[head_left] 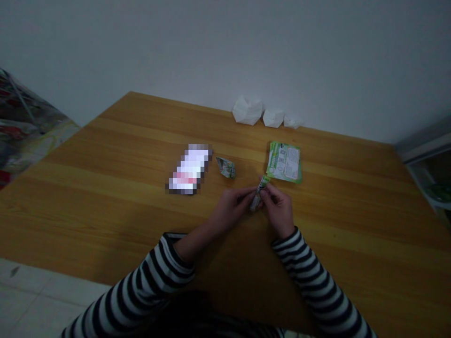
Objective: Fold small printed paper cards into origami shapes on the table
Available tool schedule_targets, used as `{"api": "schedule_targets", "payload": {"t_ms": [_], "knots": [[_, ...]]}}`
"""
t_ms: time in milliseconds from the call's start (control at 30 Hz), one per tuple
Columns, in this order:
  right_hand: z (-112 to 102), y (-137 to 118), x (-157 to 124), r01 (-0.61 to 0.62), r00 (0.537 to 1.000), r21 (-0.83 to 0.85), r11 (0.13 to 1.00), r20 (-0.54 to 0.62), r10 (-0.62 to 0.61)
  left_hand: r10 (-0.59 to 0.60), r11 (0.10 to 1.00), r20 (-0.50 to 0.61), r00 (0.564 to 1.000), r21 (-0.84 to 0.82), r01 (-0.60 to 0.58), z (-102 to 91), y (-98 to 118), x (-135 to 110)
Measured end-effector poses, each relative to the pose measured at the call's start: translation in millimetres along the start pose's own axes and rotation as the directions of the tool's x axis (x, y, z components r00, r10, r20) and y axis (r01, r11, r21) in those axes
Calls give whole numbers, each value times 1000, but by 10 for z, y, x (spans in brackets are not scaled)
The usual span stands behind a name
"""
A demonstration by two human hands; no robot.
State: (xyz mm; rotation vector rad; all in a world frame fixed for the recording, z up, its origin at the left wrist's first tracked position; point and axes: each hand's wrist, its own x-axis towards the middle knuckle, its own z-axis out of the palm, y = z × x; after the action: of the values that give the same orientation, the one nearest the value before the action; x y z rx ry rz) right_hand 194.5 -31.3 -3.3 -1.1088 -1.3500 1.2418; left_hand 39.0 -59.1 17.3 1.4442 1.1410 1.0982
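Green foil strip [259,193] | L hand [230,209], R hand [277,210] | fingers clamped on it

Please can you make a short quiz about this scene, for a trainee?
1. True or false: the left hand and the right hand both hold the narrow green-and-silver strip.
2. What lies on the wooden table between the pixelated white item and the flat green printed packet?
3. How many white crumpled lumps sit near the wall?

Key: 1. True. 2. A small crumpled green wrapper. 3. Three.
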Motion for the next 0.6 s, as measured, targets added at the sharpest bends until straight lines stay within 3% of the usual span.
{"api": "schedule_targets", "payload": {"t_ms": [233,367,500,600], "knots": [[-5,70,7,24,1000,-34,999,-19,-25,-87,989,2,996,-121,86,19,-29,18],[18,113,-10,62,997,-138,988,-37,-68,-69,982,29,997,-176,73,42,-73,16],[90,27,-73,253,967,-350,902,84,-239,-19,995,-41,999,97,23,14,-89,4],[122,-50,-128,333,943,-455,826,148,-299,21,938,-110,994,347,19,-23,-46,-22]]}}
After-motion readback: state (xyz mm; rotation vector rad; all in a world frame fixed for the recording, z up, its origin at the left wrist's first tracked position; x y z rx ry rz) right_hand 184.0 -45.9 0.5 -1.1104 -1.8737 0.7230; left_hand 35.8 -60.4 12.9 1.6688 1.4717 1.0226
